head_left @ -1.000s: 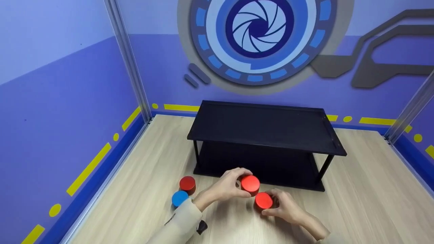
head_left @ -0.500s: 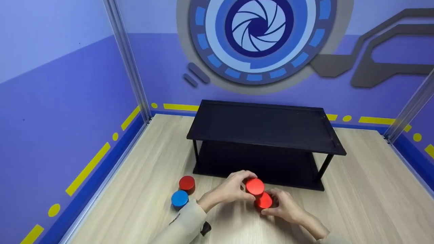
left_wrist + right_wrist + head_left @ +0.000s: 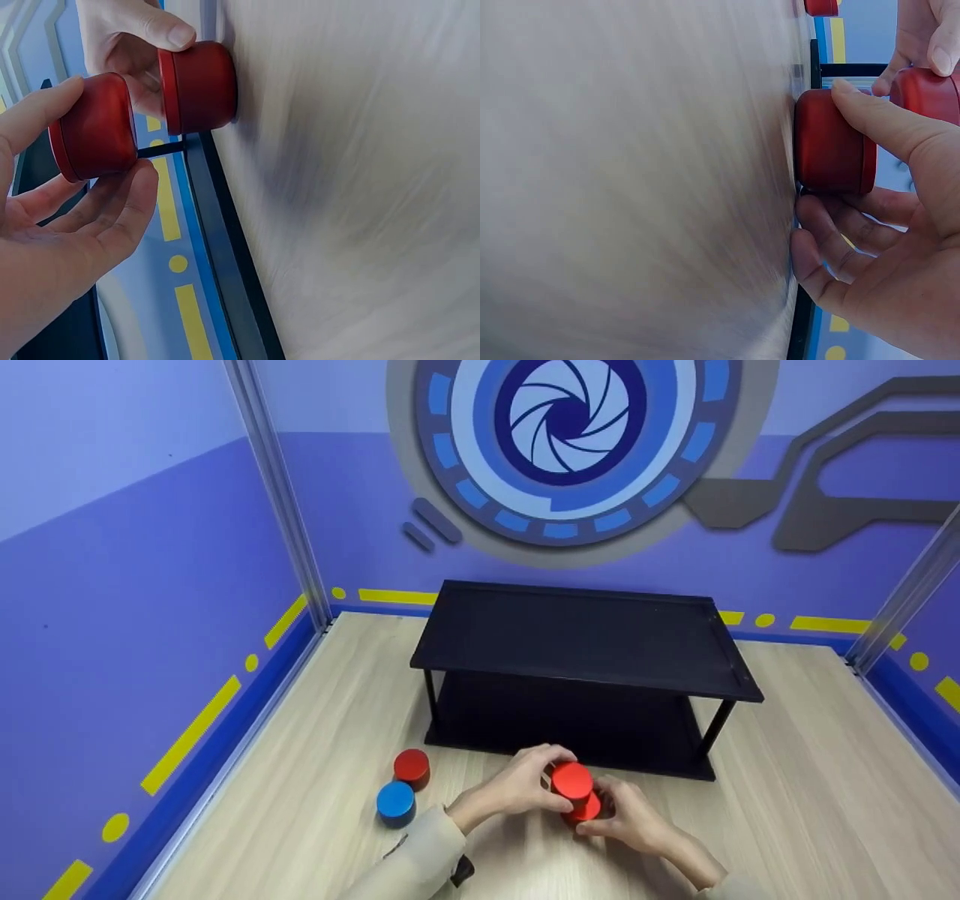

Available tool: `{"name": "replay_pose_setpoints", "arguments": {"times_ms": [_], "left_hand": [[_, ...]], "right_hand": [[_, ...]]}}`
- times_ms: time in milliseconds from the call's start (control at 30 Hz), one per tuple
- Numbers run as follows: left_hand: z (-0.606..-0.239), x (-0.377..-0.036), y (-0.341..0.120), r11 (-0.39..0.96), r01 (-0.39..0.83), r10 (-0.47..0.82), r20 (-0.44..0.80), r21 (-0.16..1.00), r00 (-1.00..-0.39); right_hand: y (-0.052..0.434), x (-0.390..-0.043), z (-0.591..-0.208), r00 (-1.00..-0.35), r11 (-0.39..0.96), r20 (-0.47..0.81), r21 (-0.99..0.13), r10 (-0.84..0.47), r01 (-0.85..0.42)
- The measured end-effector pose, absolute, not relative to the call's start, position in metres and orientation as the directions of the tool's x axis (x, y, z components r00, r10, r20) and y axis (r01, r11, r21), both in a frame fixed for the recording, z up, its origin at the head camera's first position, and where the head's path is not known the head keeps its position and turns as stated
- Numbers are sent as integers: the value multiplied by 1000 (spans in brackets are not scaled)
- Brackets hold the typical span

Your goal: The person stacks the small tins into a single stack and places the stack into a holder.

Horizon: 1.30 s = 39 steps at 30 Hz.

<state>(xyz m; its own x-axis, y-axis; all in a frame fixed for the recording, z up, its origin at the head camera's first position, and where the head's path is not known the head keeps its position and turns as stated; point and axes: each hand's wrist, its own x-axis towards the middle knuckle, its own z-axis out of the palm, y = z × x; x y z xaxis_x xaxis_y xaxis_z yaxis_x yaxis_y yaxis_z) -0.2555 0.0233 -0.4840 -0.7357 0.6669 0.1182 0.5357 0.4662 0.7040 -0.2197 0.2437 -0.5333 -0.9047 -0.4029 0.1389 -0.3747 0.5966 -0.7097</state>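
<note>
Since a second ago, left hand (image 3: 517, 787) carried its gripped red cylinder (image 3: 572, 780) above right hand's (image 3: 626, 817) held one (image 3: 587, 808).

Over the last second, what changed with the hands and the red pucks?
The left hand carried its red puck rightward, from beside the second red puck to above it; the left wrist view shows a gap between them. The right hand kept holding the second red puck on the table. The lone red puck, blue puck and black shelf stayed put.
</note>
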Motion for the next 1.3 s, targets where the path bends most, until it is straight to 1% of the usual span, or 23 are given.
{"name": "replay_pose_setpoints", "arguments": {"times_ms": [167,400,633,867,1300], "left_hand": [[-487,-255,25,471,537,671,110,700,-733],[-489,-253,29,505,511,648,85,696,-757],[-493,-252,33,507,503,650,72,700,-756],[-495,-251,36,536,461,622,38,707,-782],[-498,-251,43,533,504,633,74,679,-770]], "right_hand": [[244,-220,-533,-902,589,145,-713,-407,-381],[244,-219,-532,-897,595,161,-699,-411,-397],[243,-218,-533,-900,609,167,-686,-402,-399],[243,-217,-534,-898,604,189,-683,-397,-411],[244,-218,-533,-896,597,196,-687,-399,-416]]}}
